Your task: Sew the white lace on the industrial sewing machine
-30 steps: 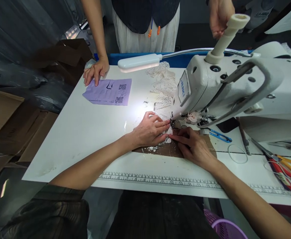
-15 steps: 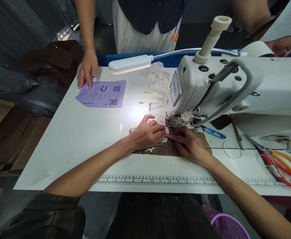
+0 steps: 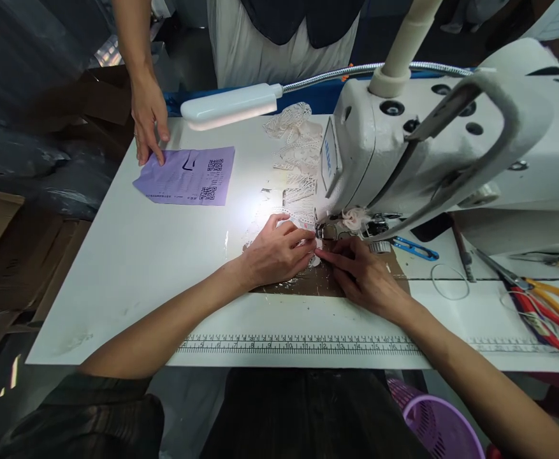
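White lace (image 3: 299, 153) runs down the table to the needle area of a white sewing machine (image 3: 355, 146). My left hand (image 3: 279, 252) lies over its near end, fingers bent and pressed together on the lace just left of the presser foot (image 3: 320, 231). From the other side, my right hand (image 3: 368, 277) has its fingers closed, with the index fingertip at the lace edge in front of the needle. The lace under my fingers is mostly hidden. A brown plate (image 3: 317, 284) lies beneath both hands.
Another person's hand (image 3: 149, 121) rests by a purple paper slip (image 3: 188, 178) at the far left. A lamp (image 3: 231, 107) hangs over the table. Blue thread snips (image 3: 415, 248) and red-and-orange scissors (image 3: 547, 303) lie right. A ruler strip (image 3: 289, 345) lines the front edge.
The view has shifted slightly, so the machine looks closer. Both my hands stay at the lace by the needle. The other person's hand remains at the purple slip.
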{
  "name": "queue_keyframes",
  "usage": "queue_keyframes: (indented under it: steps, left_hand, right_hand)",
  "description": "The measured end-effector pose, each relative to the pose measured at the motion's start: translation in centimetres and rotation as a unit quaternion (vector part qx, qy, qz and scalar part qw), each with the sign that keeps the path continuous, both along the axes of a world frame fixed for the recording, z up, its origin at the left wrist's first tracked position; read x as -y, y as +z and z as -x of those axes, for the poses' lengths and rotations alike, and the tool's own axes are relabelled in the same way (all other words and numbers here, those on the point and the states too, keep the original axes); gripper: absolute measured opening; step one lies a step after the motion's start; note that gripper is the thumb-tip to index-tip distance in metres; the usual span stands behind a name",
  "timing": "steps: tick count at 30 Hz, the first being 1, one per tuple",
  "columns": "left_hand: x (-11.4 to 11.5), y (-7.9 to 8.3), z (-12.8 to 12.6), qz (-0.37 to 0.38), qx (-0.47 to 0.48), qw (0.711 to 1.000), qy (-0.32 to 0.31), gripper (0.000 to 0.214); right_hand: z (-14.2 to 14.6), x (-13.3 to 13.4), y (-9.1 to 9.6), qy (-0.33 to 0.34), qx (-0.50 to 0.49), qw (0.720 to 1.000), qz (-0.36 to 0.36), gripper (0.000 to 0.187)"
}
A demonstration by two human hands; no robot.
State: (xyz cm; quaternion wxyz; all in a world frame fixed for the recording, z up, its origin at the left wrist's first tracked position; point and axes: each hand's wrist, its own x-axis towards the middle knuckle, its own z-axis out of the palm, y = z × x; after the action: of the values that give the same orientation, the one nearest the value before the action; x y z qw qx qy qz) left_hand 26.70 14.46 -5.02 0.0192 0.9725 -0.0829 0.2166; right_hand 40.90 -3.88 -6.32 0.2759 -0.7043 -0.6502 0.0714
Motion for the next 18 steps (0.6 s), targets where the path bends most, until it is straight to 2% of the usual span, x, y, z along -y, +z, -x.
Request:
queue_keyframes:
  steps: [10, 14, 18]
  left_hand:
    - [0.9, 0.0, -0.4, -0.031, -0.035, 0.996, 0.082, 0.023]
    - [1.6, -0.3, -0.7, -0.046, -0.029, 0.992, 0.117, 0.027]
    - [2.2, -0.4, -0.9, -0.048, -0.029, 0.989, 0.135, 0.028]
  right_hand:
    - [0.1, -0.3, -0.1, -0.008, 0.048, 0.999, 0.001, 0.042]
    - [0.0, -0.1, 0.3, -0.015, -0.016, 1.000, -0.003, 0.041]
    - [-0.3, 0.2, 0.7, -0.076, -0.087, 0.993, 0.029, 0.037]
